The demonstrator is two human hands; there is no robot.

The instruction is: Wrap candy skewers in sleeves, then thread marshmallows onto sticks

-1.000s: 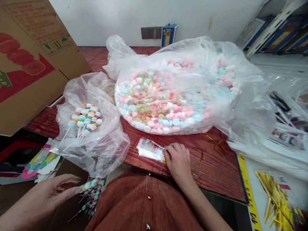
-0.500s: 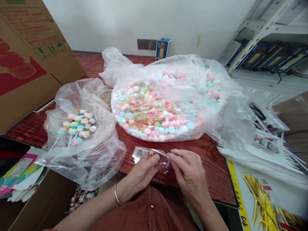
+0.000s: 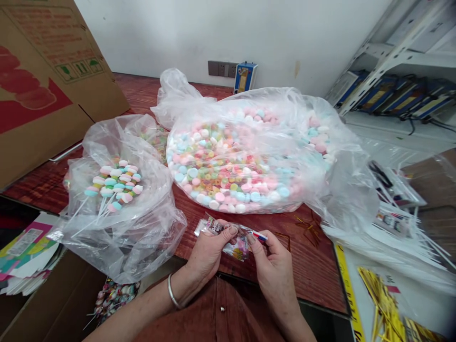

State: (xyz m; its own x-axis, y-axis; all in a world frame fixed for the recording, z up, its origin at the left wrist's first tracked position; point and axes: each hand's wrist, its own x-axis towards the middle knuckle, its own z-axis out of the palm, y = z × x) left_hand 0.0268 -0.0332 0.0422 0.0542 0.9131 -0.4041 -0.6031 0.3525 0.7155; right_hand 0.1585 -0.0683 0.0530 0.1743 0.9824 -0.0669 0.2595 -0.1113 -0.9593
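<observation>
In the head view my left hand [image 3: 213, 249] is closed on a clear printed plastic bag [image 3: 237, 249], the thumb pressing on top. My right hand [image 3: 272, 266] pinches the same bag's right end, where a red, white and blue strip shows between thumb and fingers. More flat clear bags [image 3: 203, 225] lie at the left fingers, on the dark red table [image 3: 188, 216]. Just beyond the hands rests a large clear sack [image 3: 228, 185] of pastel marshmallows and fruit-coloured ring candies. Gold twist ties [image 3: 309, 230] lie right of the right hand.
Marshmallow skewers [image 3: 116, 185] lie on a crumpled plastic bag [image 3: 149, 218] at left, before a cardboard carton [image 3: 64, 90]. An open box below holds wrapped candies [image 3: 117, 294]. White sticks [image 3: 384, 242] and a gold tie bundle [image 3: 383, 304] lie at right, near a metal shelf [image 3: 377, 50].
My right hand has turned and moved slightly down, and a red, white and blue strip now shows at its fingertips. The bag's printed face is more visible.
</observation>
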